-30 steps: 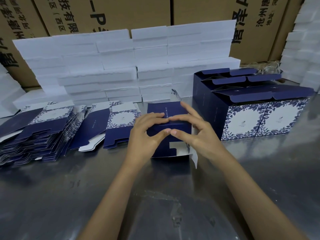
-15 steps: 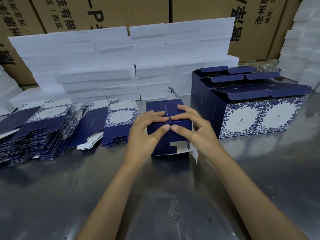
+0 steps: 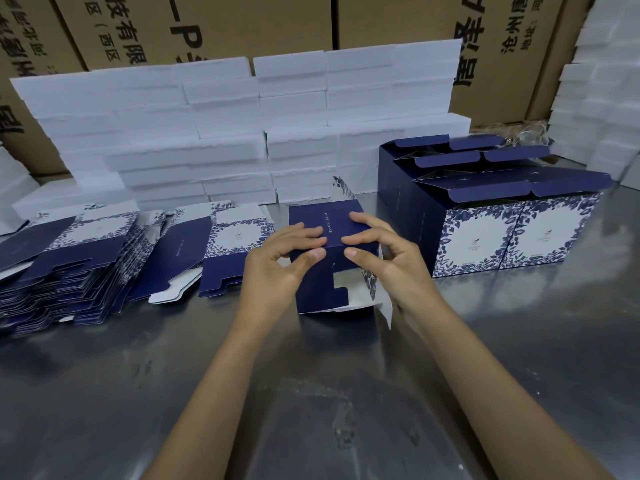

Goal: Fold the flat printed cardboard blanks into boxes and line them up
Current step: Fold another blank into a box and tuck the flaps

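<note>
A half-folded navy box (image 3: 329,275) with blue floral print stands on the steel table (image 3: 311,393) in the middle. My left hand (image 3: 277,268) grips its upper left edge, fingers on the top panel and thumb on the front. My right hand (image 3: 384,261) grips the upper right edge the same way. A white-backed flap (image 3: 382,303) hangs loose at the box's lower right. Flat printed blanks (image 3: 69,268) lie stacked at the left, with one more blank (image 3: 232,251) beside my left hand. Finished boxes (image 3: 512,233) with open lids stand in rows at the right.
White foam slabs (image 3: 242,133) are piled along the back, with more foam (image 3: 602,98) at the far right. Brown shipping cartons (image 3: 398,22) form the wall behind them.
Both hands have pressed down onto the box top, and their thumbs, touching a second ago, have drawn apart along the front edge. The box has barely shifted.
</note>
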Demonstrator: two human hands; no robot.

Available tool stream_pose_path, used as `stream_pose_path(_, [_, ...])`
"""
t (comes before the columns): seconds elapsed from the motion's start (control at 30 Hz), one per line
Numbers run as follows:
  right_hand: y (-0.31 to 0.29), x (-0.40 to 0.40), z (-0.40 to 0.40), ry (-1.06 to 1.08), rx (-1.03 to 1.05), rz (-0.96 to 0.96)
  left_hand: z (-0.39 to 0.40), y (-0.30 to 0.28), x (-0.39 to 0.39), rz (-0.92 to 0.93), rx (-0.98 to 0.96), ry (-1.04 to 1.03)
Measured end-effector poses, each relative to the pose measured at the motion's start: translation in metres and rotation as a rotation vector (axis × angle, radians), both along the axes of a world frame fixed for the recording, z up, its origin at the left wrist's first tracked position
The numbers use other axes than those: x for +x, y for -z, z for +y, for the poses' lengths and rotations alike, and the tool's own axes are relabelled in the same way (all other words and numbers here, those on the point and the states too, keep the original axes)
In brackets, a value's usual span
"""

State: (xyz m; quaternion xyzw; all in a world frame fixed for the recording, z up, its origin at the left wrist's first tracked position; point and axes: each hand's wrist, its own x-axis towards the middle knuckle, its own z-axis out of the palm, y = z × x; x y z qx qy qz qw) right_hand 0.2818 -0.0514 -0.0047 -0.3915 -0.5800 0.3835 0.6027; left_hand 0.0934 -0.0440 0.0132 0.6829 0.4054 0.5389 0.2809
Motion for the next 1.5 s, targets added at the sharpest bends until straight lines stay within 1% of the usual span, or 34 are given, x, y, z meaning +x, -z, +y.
stream_pose_path(0.1, [0.000,0.005,0.002,-0.015,-0.009,-0.015,0.000,-0.001,0.001,0.022,0.000,0.009])
stream_pose_path(0.2, [0.000,0.011,0.003,-0.064,-0.028,0.021,0.001,-0.002,-0.003,0.012,-0.047,0.041])
stream_pose_path(0.4, [0.002,0.008,0.003,-0.033,0.004,0.003,0.003,-0.001,-0.003,-0.007,-0.036,0.040])
stream_pose_path(0.6, [0.002,0.016,0.003,-0.079,-0.024,0.045,0.008,-0.002,-0.017,-0.068,-0.116,0.142])
stream_pose_path(0.73, [0.001,0.013,0.004,-0.064,-0.009,0.090,0.011,-0.002,-0.019,-0.057,-0.098,0.147])
stream_pose_path(0.9, [0.001,0.021,0.004,-0.100,-0.049,0.084,0.008,-0.002,-0.016,-0.060,-0.090,0.172])
stream_pose_path(0.97, [0.003,0.021,0.004,-0.096,-0.064,0.106,0.003,0.002,-0.011,0.036,-0.053,0.155])
stream_pose_path(1.0, [0.003,0.019,0.005,-0.090,-0.073,0.123,0.000,0.004,-0.007,0.129,-0.021,0.130])
stream_pose_path(1.1, [0.000,0.017,0.004,-0.053,-0.098,0.107,-0.004,0.012,0.003,0.514,0.113,0.064])
stream_pose_path(1.13, [-0.002,0.018,0.004,-0.051,-0.108,0.097,-0.003,0.014,0.005,0.590,0.142,0.046])
stream_pose_path(1.17, [-0.003,0.019,0.004,-0.060,-0.119,0.100,-0.003,0.015,0.007,0.618,0.161,0.026])
stream_pose_path(1.27, [-0.005,0.024,0.004,-0.112,-0.170,0.143,-0.002,0.016,0.010,0.594,0.221,-0.010])
stream_pose_path(1.4, [-0.002,0.030,0.004,-0.233,-0.234,0.259,0.000,0.021,0.008,0.604,0.303,-0.083])
stream_pose_path(1.5, [0.000,0.034,0.006,-0.259,-0.275,0.234,0.001,0.024,0.011,0.579,0.321,-0.135])
